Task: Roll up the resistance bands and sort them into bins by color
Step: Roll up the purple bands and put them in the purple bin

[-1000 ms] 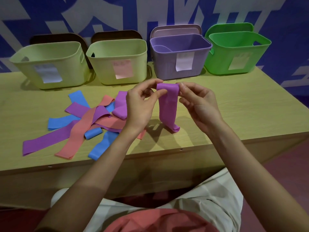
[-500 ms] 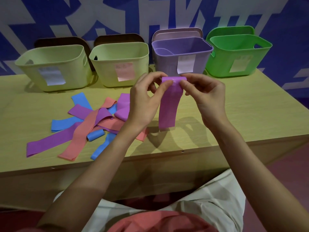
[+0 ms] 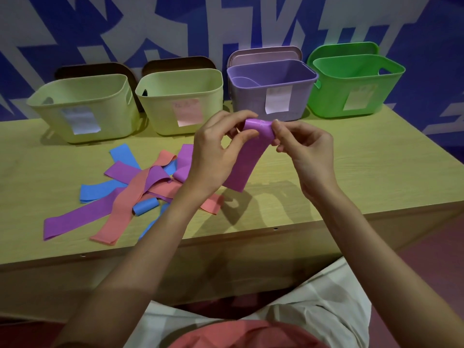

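A purple resistance band (image 3: 247, 156) hangs in the air above the table, its top end curled into a small roll. My left hand (image 3: 213, 151) pinches the roll from the left and my right hand (image 3: 305, 151) pinches it from the right. The band's free tail hangs down to just above the table top. To the left lies a loose pile of purple, pink and blue bands (image 3: 130, 189), with one small rolled blue band (image 3: 145, 206) in it. Behind stand a purple bin (image 3: 271, 94), a green bin (image 3: 356, 89) and two pale yellow bins (image 3: 85, 109) (image 3: 180, 101).
The wooden table (image 3: 351, 177) has its front edge close to my lap. Each bin carries a paper label on its front. Lids lean against the blue and white wall behind the bins.
The roll at the top of the purple band has grown and its hanging tail has shortened, lifting off the table. Both hands stay at the band's top end.
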Demonstrator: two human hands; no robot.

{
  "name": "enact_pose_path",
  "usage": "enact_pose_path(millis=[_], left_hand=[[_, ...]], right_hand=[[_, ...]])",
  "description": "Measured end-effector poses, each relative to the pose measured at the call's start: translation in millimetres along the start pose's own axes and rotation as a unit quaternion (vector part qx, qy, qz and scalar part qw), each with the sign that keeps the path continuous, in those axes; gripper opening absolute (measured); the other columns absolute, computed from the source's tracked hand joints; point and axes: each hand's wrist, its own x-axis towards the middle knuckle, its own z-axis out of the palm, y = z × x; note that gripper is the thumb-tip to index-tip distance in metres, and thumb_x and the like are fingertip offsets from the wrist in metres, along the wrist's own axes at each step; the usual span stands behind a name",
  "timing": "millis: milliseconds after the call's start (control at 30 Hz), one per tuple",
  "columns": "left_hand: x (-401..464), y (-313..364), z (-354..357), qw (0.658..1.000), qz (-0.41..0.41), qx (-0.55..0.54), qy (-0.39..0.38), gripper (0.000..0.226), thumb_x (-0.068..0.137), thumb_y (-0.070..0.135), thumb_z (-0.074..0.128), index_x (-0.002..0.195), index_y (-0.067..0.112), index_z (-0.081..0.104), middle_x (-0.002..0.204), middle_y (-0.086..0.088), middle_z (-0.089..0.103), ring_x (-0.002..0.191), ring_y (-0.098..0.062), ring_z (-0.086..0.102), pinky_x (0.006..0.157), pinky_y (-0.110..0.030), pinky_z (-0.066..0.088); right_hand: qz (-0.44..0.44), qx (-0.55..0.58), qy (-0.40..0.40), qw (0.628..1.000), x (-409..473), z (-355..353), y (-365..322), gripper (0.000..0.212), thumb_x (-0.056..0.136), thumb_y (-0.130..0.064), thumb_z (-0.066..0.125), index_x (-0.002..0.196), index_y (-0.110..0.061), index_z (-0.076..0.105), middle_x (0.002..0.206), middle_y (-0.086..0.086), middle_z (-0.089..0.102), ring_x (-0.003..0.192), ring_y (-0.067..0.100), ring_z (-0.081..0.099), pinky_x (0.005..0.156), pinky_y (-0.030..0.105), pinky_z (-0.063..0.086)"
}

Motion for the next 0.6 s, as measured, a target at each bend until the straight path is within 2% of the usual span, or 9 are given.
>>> enact_pose_path(millis=[67, 200, 333, 433, 533, 600], left_hand=[[-0.7, 0.0, -0.3, 1.000, -0.013, -0.008, 0.000, 0.025, 0.086, 0.019, 0.068, 0.108, 0.008, 0.070, 0.091, -0.009, 0.066, 0.075, -0.016, 0.055, 0.073, -0.034, 0.049], [-2.1, -1.0, -1.3, 0.999, -0.041, -0.018, 0.003, 0.025, 0.085, 0.017, 0.069, 0.109, 0.009, 0.069, 0.093, -0.008, 0.068, 0.075, -0.018, 0.056, 0.072, -0.034, 0.050], [-1.1, -3.3, -3.0, 0.998, -0.061, -0.028, -0.001, 0.026, 0.085, 0.020, 0.069, 0.109, 0.010, 0.069, 0.094, -0.005, 0.069, 0.074, -0.025, 0.055, 0.070, -0.036, 0.049], [-2.3, -3.7, -2.9, 0.997, -0.067, -0.032, -0.009, 0.028, 0.085, 0.022, 0.068, 0.110, 0.009, 0.069, 0.093, -0.005, 0.069, 0.074, -0.026, 0.055, 0.069, -0.038, 0.049], [-3.6, -4.9, -2.2, 0.998, -0.060, -0.018, -0.019, 0.030, 0.086, 0.026, 0.067, 0.110, 0.009, 0.069, 0.093, -0.006, 0.068, 0.075, -0.023, 0.057, 0.071, -0.039, 0.050], [-3.5, -5.2, -2.4, 0.998, -0.054, 0.000, -0.018, 0.032, 0.086, 0.029, 0.067, 0.112, 0.010, 0.069, 0.093, -0.007, 0.068, 0.077, -0.017, 0.058, 0.074, -0.036, 0.051]], right_hand=[[-0.024, -0.029, -0.011, 0.999, 0.7, -0.1, -0.6, 0.004, 0.087, -0.009, 0.069, 0.090, -0.009, 0.072, 0.071, -0.005, 0.070, 0.065, 0.004, 0.061, 0.063, 0.018, 0.049], [-0.066, -0.053, -0.050, 0.995, 3.3, -3.6, -2.8, 0.029, 0.080, -0.003, 0.075, 0.107, -0.006, 0.067, 0.091, 0.009, 0.069, 0.081, 0.009, 0.064, 0.076, 0.022, 0.053], [-0.087, -0.078, -0.062, 0.991, 3.6, -4.1, -1.9, 0.037, 0.076, 0.000, 0.077, 0.110, -0.007, 0.067, 0.089, 0.011, 0.071, 0.078, 0.009, 0.065, 0.076, 0.021, 0.053], [-0.081, -0.083, -0.044, 0.992, 2.9, -2.8, -1.4, 0.035, 0.077, -0.002, 0.077, 0.110, -0.008, 0.068, 0.088, 0.012, 0.071, 0.076, 0.012, 0.064, 0.077, 0.027, 0.055], [-0.034, -0.045, -0.029, 0.998, 4.1, -2.0, -1.0, 0.031, 0.079, -0.002, 0.075, 0.108, -0.009, 0.068, 0.077, -0.003, 0.073, 0.071, 0.007, 0.064, 0.074, 0.022, 0.054], [-0.014, -0.038, -0.024, 0.999, 4.7, -1.9, 1.4, 0.028, 0.081, -0.003, 0.074, 0.108, -0.007, 0.069, 0.072, -0.005, 0.072, 0.066, 0.003, 0.063, 0.071, 0.018, 0.052]])
